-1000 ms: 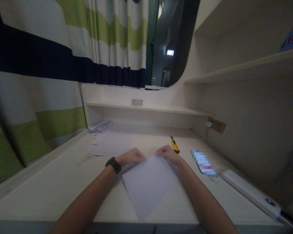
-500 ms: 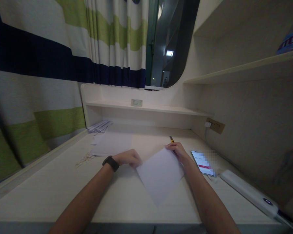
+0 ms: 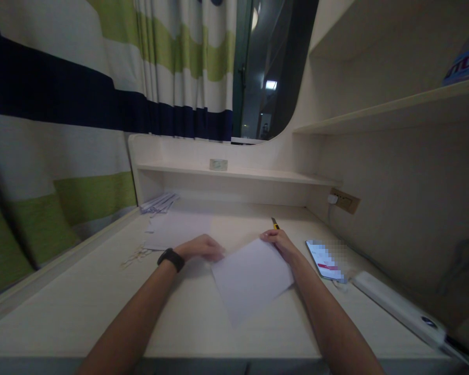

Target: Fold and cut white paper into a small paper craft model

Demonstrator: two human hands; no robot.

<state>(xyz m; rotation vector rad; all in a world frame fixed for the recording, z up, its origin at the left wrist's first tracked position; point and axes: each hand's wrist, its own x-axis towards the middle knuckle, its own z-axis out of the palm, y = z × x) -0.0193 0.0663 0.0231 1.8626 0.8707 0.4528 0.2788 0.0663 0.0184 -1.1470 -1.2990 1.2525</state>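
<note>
A white sheet of paper [image 3: 252, 281] lies turned at an angle on the desk in front of me. Another paper edge peeks out beneath its lower right side. My right hand [image 3: 278, 242] pinches the sheet's far corner between thumb and fingers. At the left corner, my left hand [image 3: 203, 248], below a black wristwatch [image 3: 171, 259], has its fingers closed on the paper; its fingertips are slightly blurred. Just beyond my right hand lies a yellow and black utility knife [image 3: 275, 224], partly hidden by that hand.
White sheets [image 3: 180, 229] and folded paper strips [image 3: 160, 202] lie at the back left, with thin strings [image 3: 138, 255] beside them. A phone [image 3: 324, 260] and a long white device [image 3: 398, 307] are on the right. A tape roll [image 3: 218, 164] sits on the low shelf [image 3: 258, 173].
The sheet has turned a little clockwise and shifted left, its near corner swinging left. Both hands have moved slightly left with it.
</note>
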